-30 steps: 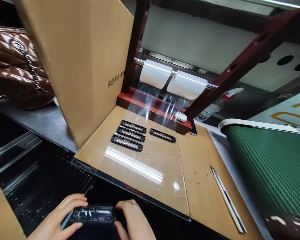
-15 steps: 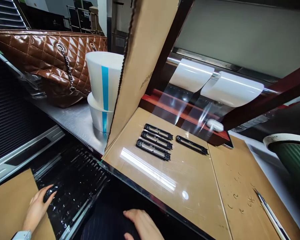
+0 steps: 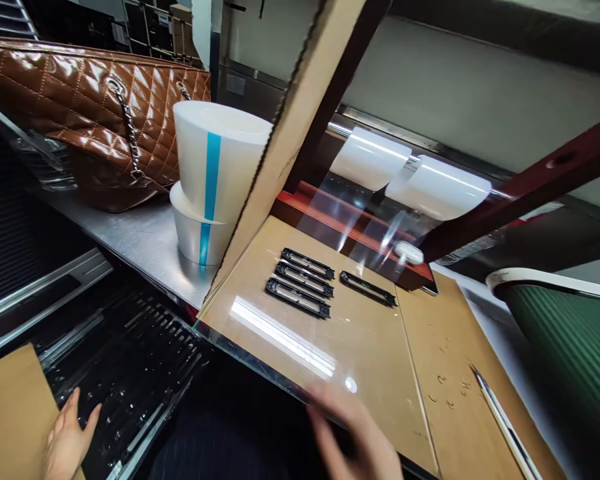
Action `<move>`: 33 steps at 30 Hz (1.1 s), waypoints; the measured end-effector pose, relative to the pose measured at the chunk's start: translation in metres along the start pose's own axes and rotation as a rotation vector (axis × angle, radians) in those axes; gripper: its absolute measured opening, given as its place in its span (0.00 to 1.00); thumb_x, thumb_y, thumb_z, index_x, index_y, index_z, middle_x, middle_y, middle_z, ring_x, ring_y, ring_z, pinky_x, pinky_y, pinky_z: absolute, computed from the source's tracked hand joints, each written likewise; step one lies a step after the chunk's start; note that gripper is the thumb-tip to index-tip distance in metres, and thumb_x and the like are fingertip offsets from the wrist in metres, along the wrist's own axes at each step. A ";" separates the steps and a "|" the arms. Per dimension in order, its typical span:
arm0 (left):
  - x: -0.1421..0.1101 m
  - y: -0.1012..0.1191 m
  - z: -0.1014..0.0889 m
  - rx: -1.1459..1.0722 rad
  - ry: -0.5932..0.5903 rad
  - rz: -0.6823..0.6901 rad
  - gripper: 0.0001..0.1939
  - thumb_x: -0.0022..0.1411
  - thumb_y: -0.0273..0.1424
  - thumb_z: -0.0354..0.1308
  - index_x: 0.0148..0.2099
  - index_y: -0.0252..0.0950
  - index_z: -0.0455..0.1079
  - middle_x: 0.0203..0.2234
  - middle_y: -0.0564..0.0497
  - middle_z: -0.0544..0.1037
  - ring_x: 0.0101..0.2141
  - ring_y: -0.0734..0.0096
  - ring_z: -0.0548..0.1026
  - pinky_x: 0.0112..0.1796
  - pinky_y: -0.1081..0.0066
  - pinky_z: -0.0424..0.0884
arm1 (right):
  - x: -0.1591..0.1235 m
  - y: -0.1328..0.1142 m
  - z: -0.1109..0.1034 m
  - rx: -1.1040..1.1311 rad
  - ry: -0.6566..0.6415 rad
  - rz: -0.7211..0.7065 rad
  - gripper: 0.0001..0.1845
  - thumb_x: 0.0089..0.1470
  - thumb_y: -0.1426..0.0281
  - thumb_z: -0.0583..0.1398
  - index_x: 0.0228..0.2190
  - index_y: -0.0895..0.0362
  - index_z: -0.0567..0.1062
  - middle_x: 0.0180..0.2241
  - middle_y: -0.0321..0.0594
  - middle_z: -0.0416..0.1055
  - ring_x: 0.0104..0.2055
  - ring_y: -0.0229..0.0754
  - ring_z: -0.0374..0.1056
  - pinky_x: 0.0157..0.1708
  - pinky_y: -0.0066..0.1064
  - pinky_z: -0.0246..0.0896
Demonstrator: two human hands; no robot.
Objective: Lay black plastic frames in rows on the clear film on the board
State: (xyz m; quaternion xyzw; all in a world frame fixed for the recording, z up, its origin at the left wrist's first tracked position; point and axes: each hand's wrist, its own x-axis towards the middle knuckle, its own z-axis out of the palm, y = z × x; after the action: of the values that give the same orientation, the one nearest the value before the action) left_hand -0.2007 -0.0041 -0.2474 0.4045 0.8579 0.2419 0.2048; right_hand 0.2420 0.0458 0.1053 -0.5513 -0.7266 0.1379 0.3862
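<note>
My left hand (image 3: 69, 437) is at the lower left, thumb and fingers apart, over black plastic wrapping with shiny black pieces (image 3: 105, 373) and beside a cardboard sheet (image 3: 15, 407). Nothing shows in its grasp. Blurred by motion, my right hand (image 3: 357, 430) is at the front edge of the glossy work surface (image 3: 370, 353), fingers apart around no visible object. Farther back on that surface, three long black slotted parts (image 3: 297, 298) lie side by side. A fourth black slotted part (image 3: 367, 289) lies apart to their right.
Two rolls of clear film (image 3: 373, 157) hang on a bar behind the parts. A cardboard panel (image 3: 260, 193) stands at the left, beside stacked white rolls (image 3: 220, 160) and a brown quilted bag (image 3: 95, 127). A pen-like tool (image 3: 505, 423) and a green ribbed bin (image 3: 565, 360) are at right.
My left hand has opened; the black piece between its fingers no longer shows there. My right hand has moved right and up to the surface's edge. The view has shifted slightly.
</note>
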 end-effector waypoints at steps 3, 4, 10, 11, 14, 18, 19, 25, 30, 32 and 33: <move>-0.022 0.031 0.012 -0.135 -0.055 0.024 0.49 0.57 0.57 0.41 0.68 0.22 0.46 0.62 0.23 0.58 0.61 0.29 0.57 0.59 0.38 0.54 | 0.050 0.021 -0.027 -0.161 0.026 0.139 0.18 0.61 0.66 0.55 0.53 0.53 0.68 0.51 0.47 0.71 0.53 0.50 0.69 0.52 0.46 0.67; -0.031 0.046 0.017 -0.196 -0.098 0.047 0.49 0.56 0.57 0.42 0.68 0.24 0.46 0.61 0.25 0.59 0.60 0.30 0.59 0.58 0.40 0.57 | 0.063 0.030 -0.032 -0.174 -0.003 0.172 0.21 0.61 0.65 0.55 0.55 0.54 0.65 0.53 0.48 0.69 0.56 0.50 0.66 0.55 0.48 0.63; -0.087 0.153 0.039 -0.528 -0.415 0.182 0.44 0.56 0.59 0.47 0.64 0.34 0.51 0.62 0.31 0.62 0.55 0.44 0.70 0.54 0.53 0.70 | 0.097 0.050 -0.032 -0.099 -0.156 0.284 0.23 0.55 0.72 0.57 0.53 0.55 0.65 0.44 0.43 0.72 0.49 0.45 0.69 0.53 0.44 0.62; -0.093 0.169 0.038 -0.555 -0.461 0.195 0.42 0.55 0.60 0.49 0.61 0.34 0.55 0.59 0.31 0.66 0.53 0.45 0.72 0.53 0.54 0.71 | 0.096 0.047 -0.033 -0.089 -0.155 0.285 0.22 0.54 0.72 0.58 0.51 0.55 0.66 0.42 0.41 0.72 0.46 0.44 0.69 0.50 0.42 0.63; -0.102 0.213 0.023 -0.600 -0.655 0.254 0.33 0.54 0.59 0.53 0.51 0.39 0.68 0.48 0.39 0.79 0.49 0.48 0.77 0.52 0.57 0.72 | 0.087 0.036 -0.041 0.069 -0.192 0.310 0.19 0.52 0.71 0.60 0.46 0.55 0.66 0.34 0.36 0.72 0.38 0.41 0.69 0.43 0.37 0.65; -0.113 0.266 -0.013 -0.616 -0.956 0.363 0.23 0.57 0.53 0.56 0.47 0.46 0.76 0.40 0.47 0.83 0.47 0.53 0.78 0.51 0.59 0.73 | 0.054 0.016 -0.053 0.435 -0.291 0.441 0.15 0.54 0.68 0.60 0.43 0.54 0.64 0.29 0.32 0.71 0.31 0.37 0.66 0.35 0.32 0.63; -0.118 0.279 -0.022 -0.628 -1.015 0.380 0.22 0.57 0.52 0.57 0.47 0.47 0.76 0.40 0.48 0.83 0.47 0.53 0.78 0.50 0.60 0.73 | 0.043 0.011 -0.054 0.494 -0.308 0.472 0.15 0.54 0.68 0.60 0.42 0.54 0.64 0.29 0.31 0.71 0.30 0.36 0.66 0.34 0.30 0.62; -0.144 0.334 -0.058 -0.877 -1.184 0.302 0.30 0.48 0.55 0.64 0.49 0.44 0.75 0.43 0.45 0.82 0.45 0.48 0.78 0.48 0.54 0.74 | -0.015 -0.017 -0.047 0.476 -0.393 0.515 0.20 0.44 0.79 0.64 0.40 0.53 0.67 0.33 0.32 0.70 0.34 0.36 0.66 0.38 0.28 0.63; -0.144 0.341 -0.088 -0.861 -1.045 0.206 0.28 0.43 0.53 0.69 0.44 0.44 0.76 0.40 0.48 0.83 0.45 0.50 0.78 0.45 0.60 0.75 | -0.023 -0.021 -0.052 0.294 -0.507 0.567 0.23 0.40 0.82 0.68 0.38 0.54 0.70 0.37 0.34 0.72 0.40 0.39 0.68 0.43 0.27 0.64; -0.139 0.341 -0.101 -0.804 -1.026 0.246 0.28 0.43 0.55 0.67 0.43 0.44 0.76 0.40 0.49 0.83 0.44 0.52 0.78 0.44 0.64 0.75 | -0.021 -0.020 -0.057 0.228 -0.554 0.562 0.24 0.42 0.80 0.68 0.41 0.53 0.71 0.40 0.35 0.72 0.42 0.41 0.69 0.45 0.28 0.64; -0.136 0.339 -0.106 -0.766 -1.032 0.282 0.29 0.43 0.56 0.67 0.43 0.44 0.76 0.40 0.49 0.82 0.44 0.53 0.78 0.43 0.65 0.75 | -0.020 -0.020 -0.059 0.191 -0.574 0.545 0.24 0.43 0.79 0.68 0.42 0.52 0.71 0.41 0.35 0.73 0.43 0.41 0.69 0.46 0.29 0.64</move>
State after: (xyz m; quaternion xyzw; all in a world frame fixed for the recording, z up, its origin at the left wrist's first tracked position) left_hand 0.0228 0.0505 0.0553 0.4753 0.4416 0.3297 0.6858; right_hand 0.2722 0.0073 0.1489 -0.6243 -0.6162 0.4504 0.1665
